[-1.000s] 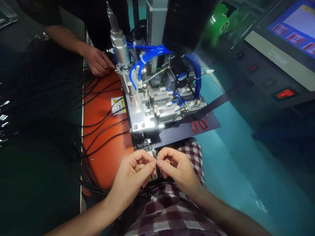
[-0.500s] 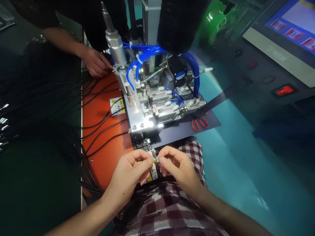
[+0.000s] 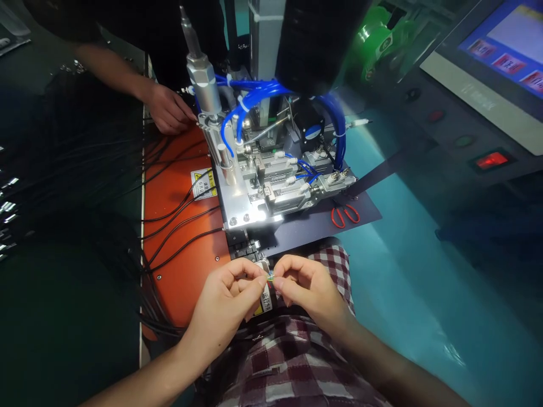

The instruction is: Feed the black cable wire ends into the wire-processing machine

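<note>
Thin coloured wires [image 3: 270, 277], green and whitish, span the small gap between my two hands. My left hand [image 3: 231, 291] pinches their left end between thumb and forefinger. From the other side my right hand [image 3: 309, 287] pinches the same wires at the fingertips. Both hands are just above a label with printed characters [image 3: 266, 299], near the front of the machine [image 3: 241, 206]. The wire tips are too small to make out, and the fingers partly hide them.
Black cables [image 3: 182, 246] cross the orange plate [image 3: 186, 282] on the left. Another person's hand [image 3: 169, 110] is at the plate's far edge. Red-handled scissors [image 3: 345, 216] lie on the dark sheet to the right, below a control panel [image 3: 483, 102].
The wires between my fingertips show at a slightly different angle, and my fingers have shifted slightly. The view has moved a little. Both pinches remain closed.
</note>
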{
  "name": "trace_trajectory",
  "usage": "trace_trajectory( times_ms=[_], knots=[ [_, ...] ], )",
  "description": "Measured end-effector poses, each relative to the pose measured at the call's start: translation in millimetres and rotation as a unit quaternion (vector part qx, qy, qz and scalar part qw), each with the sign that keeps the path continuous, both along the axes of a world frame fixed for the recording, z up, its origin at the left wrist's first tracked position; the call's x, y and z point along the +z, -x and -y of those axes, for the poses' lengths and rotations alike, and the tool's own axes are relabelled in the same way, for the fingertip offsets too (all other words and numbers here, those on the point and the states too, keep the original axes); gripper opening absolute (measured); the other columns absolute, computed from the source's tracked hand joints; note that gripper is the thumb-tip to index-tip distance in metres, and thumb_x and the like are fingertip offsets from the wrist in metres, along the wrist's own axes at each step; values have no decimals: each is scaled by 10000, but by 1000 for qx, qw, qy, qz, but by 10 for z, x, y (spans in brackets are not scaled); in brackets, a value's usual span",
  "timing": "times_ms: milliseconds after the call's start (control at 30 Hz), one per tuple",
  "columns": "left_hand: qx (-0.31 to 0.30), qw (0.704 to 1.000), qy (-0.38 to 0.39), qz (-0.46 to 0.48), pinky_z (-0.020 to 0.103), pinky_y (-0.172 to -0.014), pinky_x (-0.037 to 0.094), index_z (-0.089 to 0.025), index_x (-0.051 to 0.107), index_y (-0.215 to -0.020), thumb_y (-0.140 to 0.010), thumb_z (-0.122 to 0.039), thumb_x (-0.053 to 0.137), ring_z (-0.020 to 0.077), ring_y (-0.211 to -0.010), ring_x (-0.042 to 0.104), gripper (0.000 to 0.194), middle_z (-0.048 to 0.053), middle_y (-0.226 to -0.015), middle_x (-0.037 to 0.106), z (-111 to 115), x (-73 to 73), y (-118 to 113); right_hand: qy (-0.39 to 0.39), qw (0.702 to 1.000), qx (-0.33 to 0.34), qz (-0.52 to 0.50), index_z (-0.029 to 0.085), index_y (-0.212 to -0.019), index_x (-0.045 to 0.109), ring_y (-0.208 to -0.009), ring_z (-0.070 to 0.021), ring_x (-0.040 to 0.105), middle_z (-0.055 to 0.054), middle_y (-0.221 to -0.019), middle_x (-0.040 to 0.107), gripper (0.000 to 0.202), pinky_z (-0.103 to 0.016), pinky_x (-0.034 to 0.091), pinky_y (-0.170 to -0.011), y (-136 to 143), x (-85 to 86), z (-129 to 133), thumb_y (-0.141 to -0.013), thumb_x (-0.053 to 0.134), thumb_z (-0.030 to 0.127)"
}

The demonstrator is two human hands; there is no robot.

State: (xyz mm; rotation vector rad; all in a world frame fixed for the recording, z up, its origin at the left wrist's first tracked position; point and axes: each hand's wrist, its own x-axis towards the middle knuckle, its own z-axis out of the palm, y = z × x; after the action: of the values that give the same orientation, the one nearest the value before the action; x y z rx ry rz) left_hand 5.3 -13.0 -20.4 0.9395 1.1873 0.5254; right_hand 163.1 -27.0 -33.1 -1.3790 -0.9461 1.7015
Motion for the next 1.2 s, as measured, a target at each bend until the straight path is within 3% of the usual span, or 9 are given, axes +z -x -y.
trace_trajectory(
  times_ms=[200,367,500,633,700,767,867,1067,1200],
  knots=[
    [5,1000,10,6,150,-409,236,-150,531,-736,-792,-351,602,37,-402,313,220,-94,-423,387,-5,0,-23,-28,999,-2,32,154,-700,553,-502,-87,432,47,-560,483,53,-213,339,-483,8,4,13,-737,586,176],
    [28,999,27,20,145,-389,225,-155,520,-696,-723,-401,656,38,-380,313,283,-95,-402,383,-15,11,-41,-145,980,10,134,169,-679,528,-583,-109,473,17,-668,503,94,-225,384,-535,33,4,50,-756,539,117],
    [54,997,50,37,156,-361,207,-165,513,-659,-671,-453,690,40,-340,290,338,-98,-374,365,-7,4,-41,-284,929,21,236,179,-708,510,-607,-130,516,-4,-694,520,110,-235,401,-546,44,-49,99,-773,522,91],
    [71,996,39,43,161,-357,193,-169,505,-651,-655,-455,710,36,-324,285,352,-96,-367,376,10,-45,-43,-440,826,35,351,193,-710,525,-539,-136,499,0,-635,541,123,-252,350,-513,9,-145,91,-758,550,82],
    [79,996,30,39,158,-362,176,-170,490,-647,-656,-442,714,29,-324,266,352,-104,-363,355,17,-65,-48,-475,785,56,394,198,-705,532,-510,-132,492,3,-622,551,124,-254,332,-499,-7,-178,79,-752,570,89],
    [83,996,24,36,157,-368,160,-171,472,-644,-665,-421,706,23,-331,247,343,-114,-366,333,21,-69,-53,-483,769,63,414,200,-700,535,-495,-129,487,7,-606,549,125,-256,323,-495,-11,-184,81,-754,578,96],
    [71,997,15,30,162,-372,173,-169,470,-654,-690,-379,674,29,-347,265,295,-112,-388,345,21,-49,-58,-440,805,65,392,197,-683,528,-504,-129,483,9,-607,537,129,-255,325,-504,-3,-135,111,-771,561,108],
    [37,999,-28,20,159,-396,212,-153,506,-666,-729,-289,625,37,-408,305,192,-95,-457,385,23,-47,-49,-146,962,87,215,185,-730,533,-593,-119,481,21,-662,509,98,-226,348,-541,-18,-1,103,-827,524,178],
    [24,999,-27,31,163,-397,214,-159,506,-686,-750,-274,612,39,-418,310,169,-92,-476,399,38,-77,-44,-8,995,88,55,172,-721,506,-498,-86,336,64,-551,384,139,-213,252,-468,-52,-10,45,-839,528,243]
  ],
)
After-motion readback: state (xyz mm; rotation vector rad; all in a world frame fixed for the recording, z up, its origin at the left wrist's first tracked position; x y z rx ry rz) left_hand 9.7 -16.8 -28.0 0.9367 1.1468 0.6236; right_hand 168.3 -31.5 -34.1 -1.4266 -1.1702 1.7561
